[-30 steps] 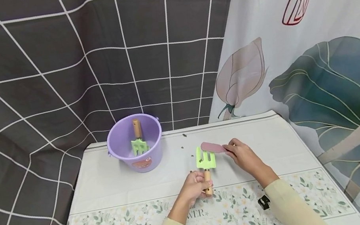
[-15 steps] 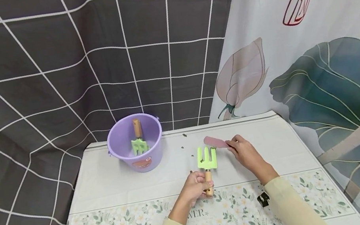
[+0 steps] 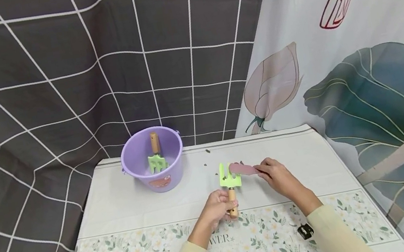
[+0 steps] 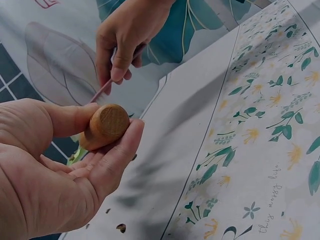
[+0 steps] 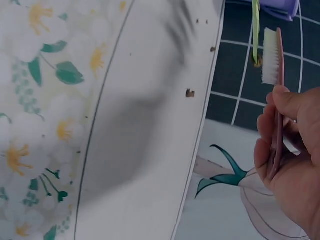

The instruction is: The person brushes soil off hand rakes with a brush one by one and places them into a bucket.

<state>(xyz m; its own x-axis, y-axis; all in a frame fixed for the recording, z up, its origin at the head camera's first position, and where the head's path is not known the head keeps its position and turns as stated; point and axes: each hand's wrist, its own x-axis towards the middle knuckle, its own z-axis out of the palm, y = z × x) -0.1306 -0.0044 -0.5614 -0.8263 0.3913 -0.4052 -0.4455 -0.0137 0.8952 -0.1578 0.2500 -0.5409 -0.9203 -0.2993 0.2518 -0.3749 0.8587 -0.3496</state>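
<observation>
In the head view my left hand (image 3: pixel 216 207) holds a small garden fork (image 3: pixel 229 181) by its wooden handle, with the light-green tines pointing away from me above the table. The left wrist view shows the handle's rounded end (image 4: pixel 112 122) between thumb and fingers. My right hand (image 3: pixel 281 177) grips a pink brush (image 3: pixel 243 168), which lies across the fork's right tines in the head view. White bristles (image 5: pixel 270 57) face the green fork in the right wrist view. A brown bit of dirt (image 5: pixel 257 61) clings to the fork's tip there.
A purple bucket (image 3: pixel 177 171) stands at the table's back left. Inside it leans another green tool (image 3: pixel 157 163) with tines and a wooden handle. Several dark crumbs (image 3: pixel 207 150) lie on the white tablecloth (image 3: pixel 118 203). Dark and patterned curtains hang behind the table.
The brush moved right off the fork's tip, then came back left and lower over the tines. My left hand and the fork have barely shifted.
</observation>
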